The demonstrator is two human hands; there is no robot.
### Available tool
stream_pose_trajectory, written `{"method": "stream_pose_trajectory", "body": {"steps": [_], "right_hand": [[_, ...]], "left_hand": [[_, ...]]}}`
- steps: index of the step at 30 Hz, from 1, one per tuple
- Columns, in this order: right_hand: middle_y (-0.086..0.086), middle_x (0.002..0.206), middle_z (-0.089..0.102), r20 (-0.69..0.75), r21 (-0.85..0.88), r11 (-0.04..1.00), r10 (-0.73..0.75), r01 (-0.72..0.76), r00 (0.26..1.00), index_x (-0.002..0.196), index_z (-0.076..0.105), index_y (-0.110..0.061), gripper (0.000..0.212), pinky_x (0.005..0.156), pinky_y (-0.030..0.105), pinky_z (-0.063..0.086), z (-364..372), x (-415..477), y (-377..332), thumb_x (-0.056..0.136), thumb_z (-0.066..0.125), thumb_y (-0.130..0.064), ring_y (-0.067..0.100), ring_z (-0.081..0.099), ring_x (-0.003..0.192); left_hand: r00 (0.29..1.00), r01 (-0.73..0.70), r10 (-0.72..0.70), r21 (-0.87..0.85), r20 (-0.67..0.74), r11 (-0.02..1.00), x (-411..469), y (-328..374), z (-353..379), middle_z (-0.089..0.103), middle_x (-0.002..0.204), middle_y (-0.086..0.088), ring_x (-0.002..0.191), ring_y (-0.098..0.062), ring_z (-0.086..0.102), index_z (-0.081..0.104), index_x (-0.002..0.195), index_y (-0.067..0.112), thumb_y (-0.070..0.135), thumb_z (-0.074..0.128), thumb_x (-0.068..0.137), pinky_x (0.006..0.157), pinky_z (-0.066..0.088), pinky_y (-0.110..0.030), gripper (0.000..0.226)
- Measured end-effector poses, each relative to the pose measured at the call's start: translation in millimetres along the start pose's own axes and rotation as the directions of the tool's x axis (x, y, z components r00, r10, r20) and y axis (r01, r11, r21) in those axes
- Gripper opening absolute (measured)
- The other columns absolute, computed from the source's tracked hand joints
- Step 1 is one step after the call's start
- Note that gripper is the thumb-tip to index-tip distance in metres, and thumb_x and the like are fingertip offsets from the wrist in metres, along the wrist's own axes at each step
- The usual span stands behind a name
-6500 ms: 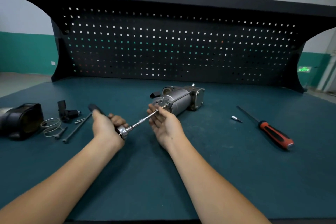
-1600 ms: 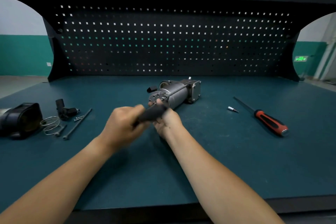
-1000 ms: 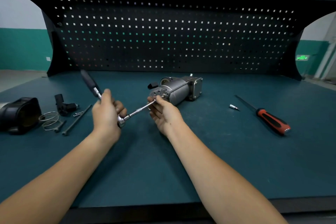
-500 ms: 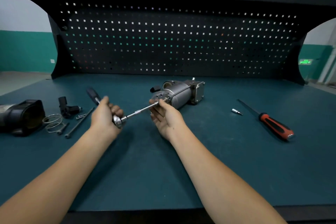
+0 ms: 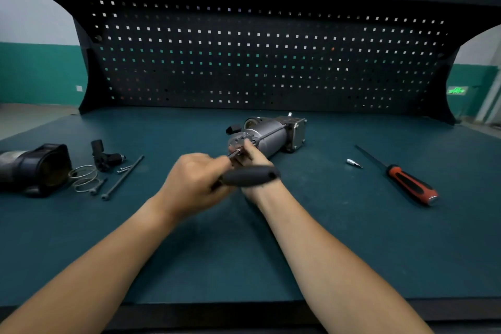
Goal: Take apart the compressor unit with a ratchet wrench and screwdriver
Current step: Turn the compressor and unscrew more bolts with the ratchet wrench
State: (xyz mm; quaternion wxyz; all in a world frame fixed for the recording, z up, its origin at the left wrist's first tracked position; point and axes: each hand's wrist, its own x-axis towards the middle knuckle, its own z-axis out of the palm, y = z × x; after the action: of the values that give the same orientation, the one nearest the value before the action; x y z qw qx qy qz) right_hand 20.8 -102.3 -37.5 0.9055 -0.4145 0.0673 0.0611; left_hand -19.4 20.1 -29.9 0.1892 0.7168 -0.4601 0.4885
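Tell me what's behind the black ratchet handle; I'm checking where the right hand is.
The right hand lies behind the ratchet handle, reaching up to the compressor unit's end plate. The handle covers its palm, so its grip cannot be seen.

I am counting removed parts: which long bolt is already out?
The long bolt lying loose on the bench, beside the wire spring; the other bolt runs along the compressor body.

Left hand (image 5: 195, 182) gripping ratchet wrench (image 5: 249, 179), right hand (image 5: 254, 161) pinching its shaft at compressor unit (image 5: 271, 134); screwdriver (image 5: 406, 182) well right
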Motion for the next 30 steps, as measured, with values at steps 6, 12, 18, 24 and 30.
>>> {"method": "stream_pose_trajectory", "body": {"steps": [6, 12, 18, 24, 30], "right_hand": [[-0.007, 0.083, 0.072, -0.03, 0.058, 0.998, -0.001, 0.003, 1.0, 0.097, 0.06, -0.015, 0.022, 0.06, 0.018, 0.044, -3.9, 1.5, -4.8, 0.098, 0.043, -0.03, 0.007, 0.061, 0.071], [-0.007, 0.053, 0.067, -0.007, -0.011, 0.999, 0.047, -0.047, 0.999, 0.074, 0.058, -0.018, 0.018, 0.048, 0.015, 0.044, 5.6, -14.7, 2.5, 0.091, 0.055, -0.022, 0.003, 0.061, 0.045], [-0.001, 0.046, 0.062, 0.091, -0.134, 0.983, 0.137, -0.124, 0.986, 0.068, 0.056, -0.008, 0.021, 0.04, 0.011, 0.042, 21.6, -37.4, 23.5, 0.088, 0.051, -0.007, 0.006, 0.055, 0.036], [-0.001, 0.046, 0.062, 0.179, -0.325, 0.946, 0.081, -0.019, 0.981, 0.072, 0.051, -0.007, 0.02, 0.042, 0.011, 0.043, 23.4, -49.3, 24.7, 0.091, 0.048, -0.004, 0.005, 0.055, 0.037], [-0.006, 0.043, 0.06, 0.334, -0.613, 0.789, 0.205, 0.046, 0.92, 0.069, 0.053, -0.013, 0.023, 0.036, 0.01, 0.035, 38.1, -70.3, 52.5, 0.092, 0.053, -0.016, 0.0, 0.05, 0.034]], "left_hand": [[0.522, 0.532, -0.826, -0.676, -0.212, 0.509, 5.4, -3.7, -8.9, 0.037, 0.035, 0.01, 0.03, -0.003, 0.031, 0.031, 0.059, 0.017, 0.025, 0.045, 0.096, 0.034, 0.026, -0.014, 0.041], [0.068, 0.358, -0.972, -0.904, -0.225, 0.234, 11.2, -35.7, -36.7, 0.025, 0.036, 0.012, 0.033, -0.006, 0.024, 0.024, 0.062, 0.019, 0.023, 0.039, 0.098, 0.035, 0.021, -0.015, 0.04], [-0.12, 0.251, -0.96, -0.943, -0.254, 0.218, 6.2, -48.7, -50.9, 0.024, 0.04, 0.011, 0.038, -0.008, 0.025, 0.024, 0.062, 0.02, 0.022, 0.041, 0.096, 0.038, 0.022, -0.019, 0.039], [-0.275, 0.112, -0.936, -0.974, -0.221, 0.197, -8.8, -65.8, -74.6, 0.02, 0.058, 0.003, 0.045, -0.011, 0.022, 0.024, 0.061, 0.02, 0.023, 0.042, 0.094, 0.042, 0.02, -0.021, 0.038], [-0.394, 0.027, -0.897, -0.978, -0.2, 0.206, -29.5, -82.6, -95.4, 0.02, 0.058, 0.005, 0.048, -0.012, 0.021, 0.022, 0.063, 0.021, 0.023, 0.04, 0.093, 0.045, 0.02, -0.02, 0.035]]}}
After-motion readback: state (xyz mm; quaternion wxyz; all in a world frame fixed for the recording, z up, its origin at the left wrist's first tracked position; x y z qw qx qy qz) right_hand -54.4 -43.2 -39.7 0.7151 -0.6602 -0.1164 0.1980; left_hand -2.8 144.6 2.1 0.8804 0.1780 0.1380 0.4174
